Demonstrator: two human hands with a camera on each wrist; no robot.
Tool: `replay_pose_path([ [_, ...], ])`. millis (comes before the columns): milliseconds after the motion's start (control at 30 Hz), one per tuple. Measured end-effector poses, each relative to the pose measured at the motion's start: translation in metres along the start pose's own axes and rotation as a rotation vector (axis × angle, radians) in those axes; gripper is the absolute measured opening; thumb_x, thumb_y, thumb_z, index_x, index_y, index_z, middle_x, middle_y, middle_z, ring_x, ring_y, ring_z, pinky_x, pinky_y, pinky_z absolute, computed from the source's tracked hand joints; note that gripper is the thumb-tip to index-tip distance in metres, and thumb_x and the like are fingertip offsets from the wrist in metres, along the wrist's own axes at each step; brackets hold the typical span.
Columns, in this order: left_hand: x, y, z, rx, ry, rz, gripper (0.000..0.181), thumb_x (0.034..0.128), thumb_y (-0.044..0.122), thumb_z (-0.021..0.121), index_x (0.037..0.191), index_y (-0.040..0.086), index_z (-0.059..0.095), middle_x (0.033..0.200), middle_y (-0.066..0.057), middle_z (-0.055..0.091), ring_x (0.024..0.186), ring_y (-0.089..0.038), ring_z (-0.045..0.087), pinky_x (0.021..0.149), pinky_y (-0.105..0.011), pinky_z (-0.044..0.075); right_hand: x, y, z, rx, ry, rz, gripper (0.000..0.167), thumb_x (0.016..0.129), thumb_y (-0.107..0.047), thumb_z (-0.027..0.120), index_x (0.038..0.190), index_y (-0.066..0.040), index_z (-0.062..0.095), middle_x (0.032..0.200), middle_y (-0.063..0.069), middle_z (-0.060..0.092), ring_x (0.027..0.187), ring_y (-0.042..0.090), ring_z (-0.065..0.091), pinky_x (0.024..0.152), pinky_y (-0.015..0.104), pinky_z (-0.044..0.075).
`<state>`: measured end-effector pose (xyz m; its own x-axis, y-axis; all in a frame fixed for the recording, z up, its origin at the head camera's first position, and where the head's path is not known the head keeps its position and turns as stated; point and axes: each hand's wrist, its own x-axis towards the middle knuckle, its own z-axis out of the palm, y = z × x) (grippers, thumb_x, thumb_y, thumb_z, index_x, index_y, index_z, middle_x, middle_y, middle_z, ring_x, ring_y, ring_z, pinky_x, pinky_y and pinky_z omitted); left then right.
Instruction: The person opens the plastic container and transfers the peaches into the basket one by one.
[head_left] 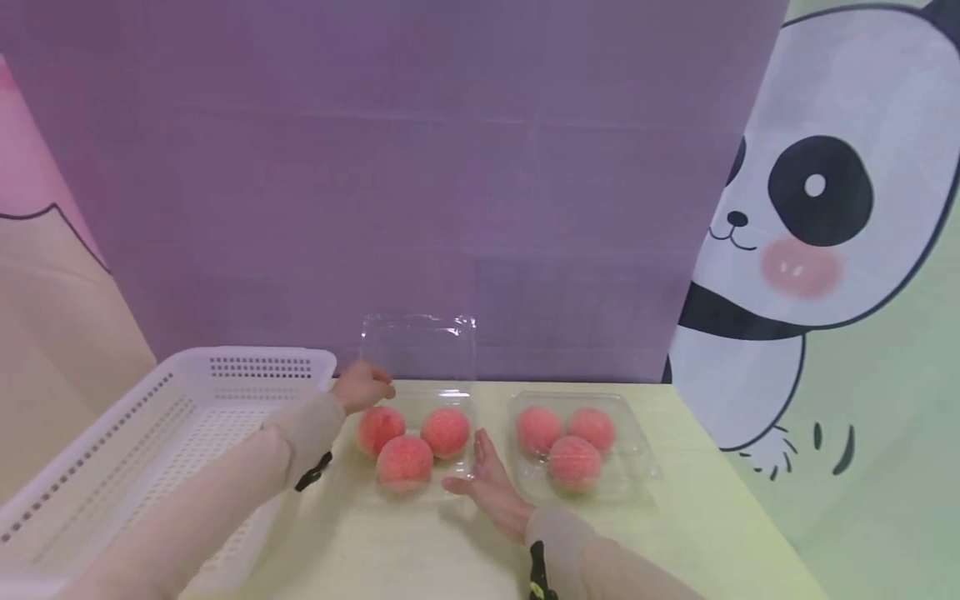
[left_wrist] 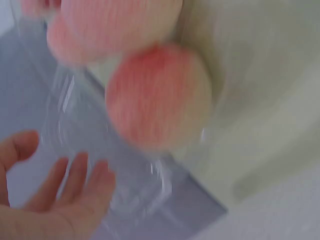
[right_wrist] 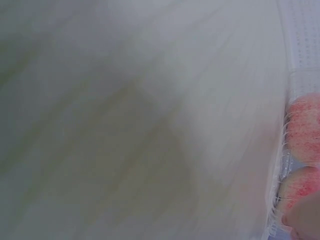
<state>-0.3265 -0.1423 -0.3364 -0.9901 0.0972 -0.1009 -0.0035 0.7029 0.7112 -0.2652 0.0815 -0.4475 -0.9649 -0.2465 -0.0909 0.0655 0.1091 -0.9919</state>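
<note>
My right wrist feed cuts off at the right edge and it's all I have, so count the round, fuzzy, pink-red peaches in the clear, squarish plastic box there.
Observer: The head view shows three peaches in that box, one nearer the person and two behind it.
Operator: Now tell me how its clear, squarish plastic lid stands.
Observer: It is raised at the back of the box, in front of the plain purple backdrop.
Operator: Report what lies to the right of the person's bare right hand.
Observer: A second clear, squarish plastic box, with three more pink-red peaches in it.
</note>
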Motion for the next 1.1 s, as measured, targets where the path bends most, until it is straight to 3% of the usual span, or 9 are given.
replay_pose_path([
  [100, -0.009, -0.001, 0.012, -0.039, 0.017, -0.027, 0.04, 0.0834, 0.015, 0.057, 0.119, -0.004, 0.056, 0.122, -0.023, 0.055, 0.113, -0.037, 0.051, 0.095, -0.047, 0.043, 0.0, 0.0, -0.001, -0.003, 0.001, -0.002, 0.104, 0.075, -0.013, 0.07, 0.147, -0.009, -0.004, 0.153, 0.016, -0.003, 0.14, 0.036, 0.0, 0.111, 0.055, 0.005],
  [300, -0.018, -0.007, 0.029, -0.013, 0.032, -0.052, 0.046, 0.0822, 0.013, 0.057, 0.124, -0.005, 0.051, 0.123, -0.023, 0.055, 0.113, -0.037, 0.051, 0.097, -0.049, 0.041, 0.001, 0.002, -0.001, 0.0, -0.003, -0.007, 0.103, 0.075, -0.012, 0.07, 0.147, -0.009, -0.005, 0.153, 0.017, -0.003, 0.14, 0.037, 0.0, 0.111, 0.055, 0.005],
  [433, -0.011, -0.015, 0.038, -0.003, 0.074, -0.054, 0.047, 0.0807, 0.014, 0.056, 0.124, -0.004, 0.051, 0.122, -0.022, 0.056, 0.111, -0.036, 0.052, 0.095, -0.048, 0.042, 0.001, 0.002, -0.001, -0.003, 0.004, -0.003, 0.103, 0.075, -0.012, 0.07, 0.147, -0.008, -0.004, 0.153, 0.017, -0.003, 0.14, 0.036, 0.0, 0.111, 0.055, 0.005],
  [600, -0.001, -0.028, 0.051, -0.03, 0.133, -0.055, 0.056, 0.0721, 0.013, 0.061, 0.124, -0.005, 0.05, 0.121, -0.023, 0.055, 0.108, -0.037, 0.053, 0.09, -0.046, 0.046, 0.0, 0.0, 0.001, -0.004, 0.003, -0.006, 0.102, 0.076, -0.011, 0.069, 0.147, -0.008, -0.004, 0.153, 0.018, -0.003, 0.139, 0.037, 0.001, 0.111, 0.055, 0.006],
  [767, 0.005, -0.037, 0.061, 0.044, 0.182, -0.058, 0.063, 0.0692, 0.019, 0.067, 0.123, -0.008, 0.048, 0.119, -0.028, 0.052, 0.109, -0.039, 0.05, 0.095, -0.049, 0.042, 0.0, -0.001, 0.001, -0.005, -0.009, -0.012, 0.102, 0.076, -0.011, 0.069, 0.147, -0.008, -0.005, 0.153, 0.018, -0.002, 0.139, 0.038, 0.001, 0.111, 0.055, 0.006],
  [933, 0.007, -0.039, 0.064, 0.097, 0.168, -0.068, 0.069, 0.0683, 0.031, 0.072, 0.12, -0.008, 0.048, 0.112, -0.027, 0.054, 0.102, -0.038, 0.053, 0.09, -0.049, 0.045, 0.002, -0.001, 0.002, -0.001, -0.004, -0.015, 0.102, 0.076, -0.011, 0.069, 0.147, -0.009, -0.005, 0.153, 0.017, -0.003, 0.14, 0.036, 0.0, 0.111, 0.055, 0.006],
  [1100, 0.01, -0.041, 0.068, 0.09, 0.128, -0.112, 0.07, 0.0681, 0.038, 0.072, 0.117, -0.006, 0.049, 0.108, -0.024, 0.057, 0.097, -0.035, 0.056, 0.086, -0.047, 0.048, 0.001, 0.0, 0.0, 0.002, 0.001, -0.007, 0.104, 0.075, -0.012, 0.07, 0.147, -0.009, -0.005, 0.153, 0.016, -0.003, 0.14, 0.036, 0.0, 0.111, 0.055, 0.006],
])
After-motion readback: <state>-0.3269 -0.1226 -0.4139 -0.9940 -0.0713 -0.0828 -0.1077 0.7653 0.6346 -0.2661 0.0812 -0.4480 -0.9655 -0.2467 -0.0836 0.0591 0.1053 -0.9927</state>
